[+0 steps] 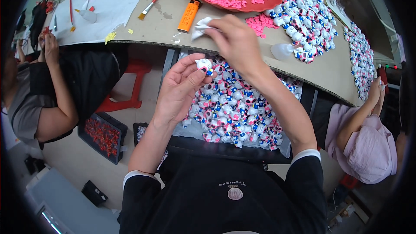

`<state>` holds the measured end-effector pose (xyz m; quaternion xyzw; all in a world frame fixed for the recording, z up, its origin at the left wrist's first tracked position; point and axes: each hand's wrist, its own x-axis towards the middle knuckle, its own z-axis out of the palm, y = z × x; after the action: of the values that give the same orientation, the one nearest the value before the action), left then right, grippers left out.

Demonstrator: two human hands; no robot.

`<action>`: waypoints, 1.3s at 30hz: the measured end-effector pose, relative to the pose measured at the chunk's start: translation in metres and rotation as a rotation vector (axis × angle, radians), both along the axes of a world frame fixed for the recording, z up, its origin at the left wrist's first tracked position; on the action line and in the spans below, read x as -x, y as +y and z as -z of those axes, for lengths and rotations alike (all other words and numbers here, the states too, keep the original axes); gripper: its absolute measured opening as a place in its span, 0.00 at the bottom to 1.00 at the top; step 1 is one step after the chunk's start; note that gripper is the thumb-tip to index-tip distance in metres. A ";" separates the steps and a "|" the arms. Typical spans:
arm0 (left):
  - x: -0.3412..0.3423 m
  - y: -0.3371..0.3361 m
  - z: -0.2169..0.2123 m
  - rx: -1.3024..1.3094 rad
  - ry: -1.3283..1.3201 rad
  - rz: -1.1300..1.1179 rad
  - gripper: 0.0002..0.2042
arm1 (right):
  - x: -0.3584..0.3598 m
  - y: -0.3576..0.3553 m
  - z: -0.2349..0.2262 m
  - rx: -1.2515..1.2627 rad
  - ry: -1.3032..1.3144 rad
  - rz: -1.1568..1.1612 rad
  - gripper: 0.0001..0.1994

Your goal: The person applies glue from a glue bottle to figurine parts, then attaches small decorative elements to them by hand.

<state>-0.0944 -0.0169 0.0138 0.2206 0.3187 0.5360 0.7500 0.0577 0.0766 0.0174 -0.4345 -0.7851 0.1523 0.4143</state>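
White-headed, the small figurine [203,64] is gripped between thumb and fingertips of the left hand [178,92], above the far left part of a black crate [212,148] of similar figurines [238,112]. The right hand [238,41] pinches a white cloth or paper [200,27] over the tabletop [160,30]. Dark printing marks the orange lighter [189,16]; pale lettering [232,184] tops a shell emblem [235,193] on the black shirt [203,208].

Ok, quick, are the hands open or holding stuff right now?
Left hand: closed, holding a little white toy.
Right hand: closed, fingers and thumb pinching what looks like a white tissue.
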 end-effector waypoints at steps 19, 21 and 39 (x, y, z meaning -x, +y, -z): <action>-0.005 -0.005 0.006 0.025 -0.044 0.134 0.18 | -0.022 -0.031 -0.030 0.378 0.075 0.092 0.15; -0.009 -0.003 0.006 0.039 -0.043 0.144 0.18 | -0.030 -0.040 -0.030 0.335 0.083 0.099 0.14; -0.061 -0.009 -0.013 0.093 0.128 0.387 0.15 | -0.174 -0.064 -0.037 0.182 -0.166 0.501 0.08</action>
<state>-0.0330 -0.0260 0.0272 0.2764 0.3417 0.3514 0.8266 0.2313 0.0121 0.0548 -0.6614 -0.6676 0.0788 0.3325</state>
